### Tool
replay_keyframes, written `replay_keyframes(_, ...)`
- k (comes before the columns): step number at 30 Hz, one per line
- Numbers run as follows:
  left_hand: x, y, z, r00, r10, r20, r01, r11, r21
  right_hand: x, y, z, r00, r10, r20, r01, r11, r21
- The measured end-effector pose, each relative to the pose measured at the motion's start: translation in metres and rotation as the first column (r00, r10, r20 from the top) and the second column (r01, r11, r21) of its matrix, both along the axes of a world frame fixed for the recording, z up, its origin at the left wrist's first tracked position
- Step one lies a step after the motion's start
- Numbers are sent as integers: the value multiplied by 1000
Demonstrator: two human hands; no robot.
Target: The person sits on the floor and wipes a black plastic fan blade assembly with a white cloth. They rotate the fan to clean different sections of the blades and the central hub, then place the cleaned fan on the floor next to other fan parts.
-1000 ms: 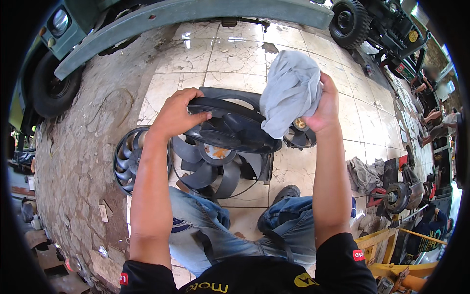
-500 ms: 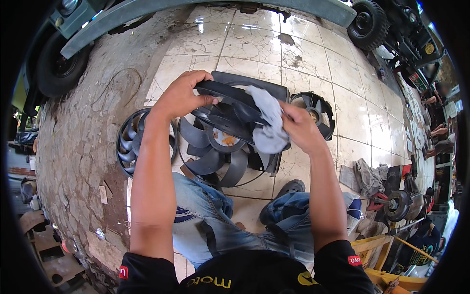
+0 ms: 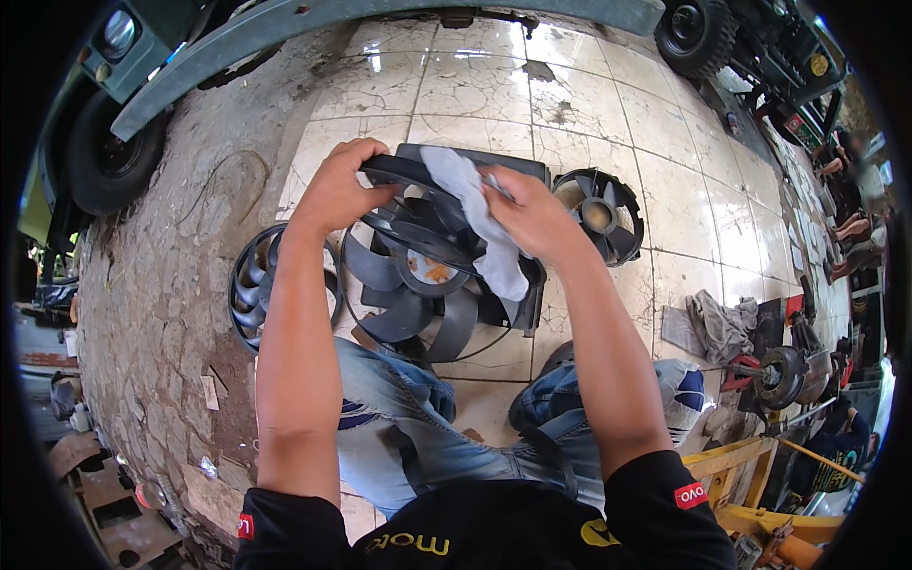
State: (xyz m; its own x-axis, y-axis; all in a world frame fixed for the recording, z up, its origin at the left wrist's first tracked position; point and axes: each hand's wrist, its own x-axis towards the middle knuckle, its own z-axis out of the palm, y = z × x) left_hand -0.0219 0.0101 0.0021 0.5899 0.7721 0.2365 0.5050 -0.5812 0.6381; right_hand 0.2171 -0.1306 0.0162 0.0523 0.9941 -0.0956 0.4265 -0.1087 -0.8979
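My left hand (image 3: pixel 344 185) grips the left end of a black fan shroud (image 3: pixel 397 171), thumb on the near side, holding it tilted above the other fans. In my right hand (image 3: pixel 525 211) is a light grey rag (image 3: pixel 502 269), pressed against the shroud's right part and draped across its rim. Below the shroud lies a large black fan (image 3: pixel 404 313) with a rust-marked hub, set on a dark rectangular frame (image 3: pixel 530 312). A smaller ringed fan (image 3: pixel 250 290) rests to the left, partly behind my left forearm. Another round fan (image 3: pixel 622 204) lies to the right.
Cracked white tiles (image 3: pixel 475 90) meet rough stone paving (image 3: pixel 152 313) on the left. Vehicle tyres (image 3: pixel 119 157) and a grey bumper (image 3: pixel 380 21) stand at the far side. A heap of grey cloth (image 3: pixel 717 323) and a yellow frame (image 3: pixel 750 475) are at the right. People sit at the far right edge.
My right hand has moved left with the rag, which now lies across the shroud nearer its middle. My left hand keeps its grip. The whole view has shifted slightly.
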Motion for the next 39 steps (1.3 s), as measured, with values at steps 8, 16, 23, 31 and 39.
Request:
replay_keyframes(8, -10, 8, -6, 992, 113, 61, -108, 991, -73, 55, -47, -69, 967, -23, -254, -5, 994, -108)
replay_keyframes(16, 11, -3, 2, 994, 20, 104, -41, 978, 204, 2, -42, -49, 895, -56, -442, 61, 998, -3)
replay_keyframes(23, 22, 3, -6, 996, -62, 63, 47, 976, 212, -21, -27, -21, 986, -82, -146, 82, 997, -8)
replay_keyframes(31, 7, 24, -30, 972, 68, 224, -141, 933, 330, -61, 10, -17, 996, -89, 4, 86, 974, 209)
replay_keyframes(39, -16, 34, -38, 949, 151, 275, -227, 936, 270, -37, -40, -81, 954, 136, -266, -62, 961, 271)
